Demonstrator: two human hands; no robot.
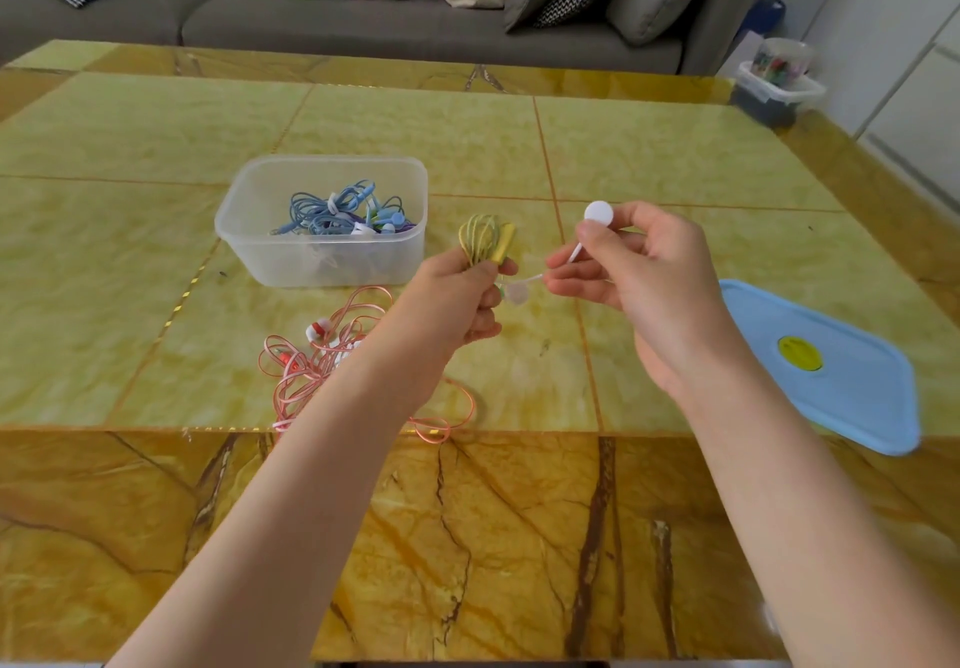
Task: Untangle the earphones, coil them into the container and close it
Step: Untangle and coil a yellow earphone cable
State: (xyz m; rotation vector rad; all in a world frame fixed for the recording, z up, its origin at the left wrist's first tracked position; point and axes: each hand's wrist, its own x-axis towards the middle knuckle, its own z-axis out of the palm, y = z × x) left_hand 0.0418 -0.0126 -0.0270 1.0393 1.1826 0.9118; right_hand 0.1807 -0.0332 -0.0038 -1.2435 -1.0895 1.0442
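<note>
Clear container [332, 262] on tabletop [649, 147]: blue earphones [332, 210] already coiled inside; yellow earphones [480, 241], coiled, pinched in left hand [457, 298]; right hand [634, 262] pinches white tie [597, 212] at the bundle; pink earphones [322, 355] tangled by the near edge, apparently untouched; blue lid [831, 366] off, lying right; closing remains.
</note>
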